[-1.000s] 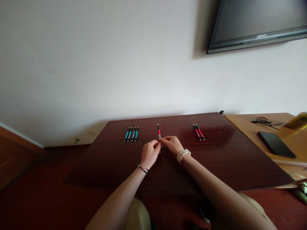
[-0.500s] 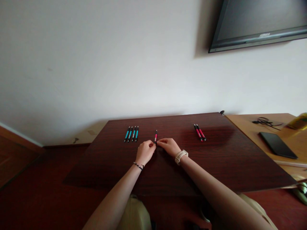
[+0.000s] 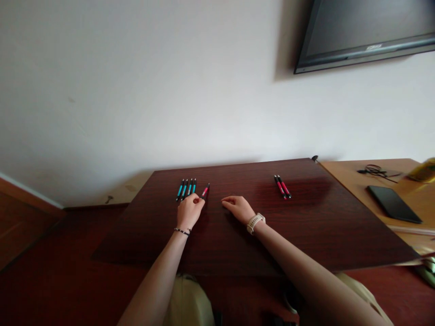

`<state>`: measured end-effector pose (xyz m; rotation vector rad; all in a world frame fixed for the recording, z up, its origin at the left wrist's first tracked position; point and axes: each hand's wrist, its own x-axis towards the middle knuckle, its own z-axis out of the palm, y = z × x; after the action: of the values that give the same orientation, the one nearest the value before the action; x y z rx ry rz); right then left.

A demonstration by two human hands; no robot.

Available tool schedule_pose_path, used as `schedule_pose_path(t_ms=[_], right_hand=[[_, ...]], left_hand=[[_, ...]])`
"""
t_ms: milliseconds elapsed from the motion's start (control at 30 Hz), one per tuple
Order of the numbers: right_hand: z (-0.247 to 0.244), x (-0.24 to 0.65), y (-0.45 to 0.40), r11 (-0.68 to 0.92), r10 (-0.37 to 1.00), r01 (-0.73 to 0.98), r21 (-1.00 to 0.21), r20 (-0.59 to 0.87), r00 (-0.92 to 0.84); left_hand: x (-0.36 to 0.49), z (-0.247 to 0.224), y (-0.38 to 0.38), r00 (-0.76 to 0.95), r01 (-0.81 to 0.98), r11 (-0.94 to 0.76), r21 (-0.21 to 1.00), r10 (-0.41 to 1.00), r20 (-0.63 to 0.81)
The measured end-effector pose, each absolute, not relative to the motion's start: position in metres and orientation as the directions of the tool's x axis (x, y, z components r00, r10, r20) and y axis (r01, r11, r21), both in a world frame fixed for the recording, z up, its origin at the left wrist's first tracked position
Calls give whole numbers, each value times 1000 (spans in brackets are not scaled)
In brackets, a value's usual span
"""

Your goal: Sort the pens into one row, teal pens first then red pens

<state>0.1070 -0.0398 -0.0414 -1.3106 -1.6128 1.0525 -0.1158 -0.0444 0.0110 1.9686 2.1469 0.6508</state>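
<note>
My left hand [image 3: 190,210] pinches the near end of a pink and black pen [image 3: 205,192] between thumb and fingers. The pen tilts a little to the right, its far tip pointing toward the wall. Just left of it, several blue and black pens [image 3: 185,190] lie side by side in a row, the near ends of some covered by my left hand. My right hand [image 3: 239,208] rests on the dark wooden table [image 3: 244,249] with its fingers stretched out and no pen in them. Farther right, two pink and black pens [image 3: 282,187] lie close together, slanted.
A lighter wooden table [image 3: 356,181] adjoins on the right, holding a black tablet-like slab [image 3: 393,204], a coiled dark cable [image 3: 377,172] and a yellow item [image 3: 423,171]. A screen [image 3: 370,31] hangs on the white wall behind.
My left hand has moved left with the pink pen, bringing it nearer the blue pens and tilting it. My right hand no longer touches that pen and stays in about the same place.
</note>
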Motion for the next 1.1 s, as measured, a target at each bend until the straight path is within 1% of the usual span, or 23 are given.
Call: schedule_pose_path(t_ms=[100, 200, 367, 500, 600, 833, 1100], right_hand=[[-42, 107, -40, 130, 984, 337, -933, 81, -157], [-41, 107, -41, 140, 983, 337, -931, 90, -161], [-37, 106, -43, 149, 982, 342, -928, 98, -162], [-36, 106, -45, 153, 981, 343, -927, 100, -167], [-36, 106, -45, 171, 979, 359, -918, 117, -168], [-36, 105, -47, 188, 977, 378, -907, 133, -167], [-32, 105, -52, 196, 974, 407, -892, 129, -185]], left_hand=[[-124, 6, -42, -163, 908, 88, 409, 975, 153], [-128, 1, -41, -179, 924, 126, 361, 977, 115], [-123, -1, -41, -194, 964, 176, 197, 978, 73], [-115, 2, -40, -128, 990, 124, 68, 990, 66], [-109, 3, -36, -101, 995, 101, 13, 992, 70], [-101, 2, -30, -102, 992, 108, -60, 990, 101], [-103, 3, -25, -92, 994, 97, -58, 991, 95]])
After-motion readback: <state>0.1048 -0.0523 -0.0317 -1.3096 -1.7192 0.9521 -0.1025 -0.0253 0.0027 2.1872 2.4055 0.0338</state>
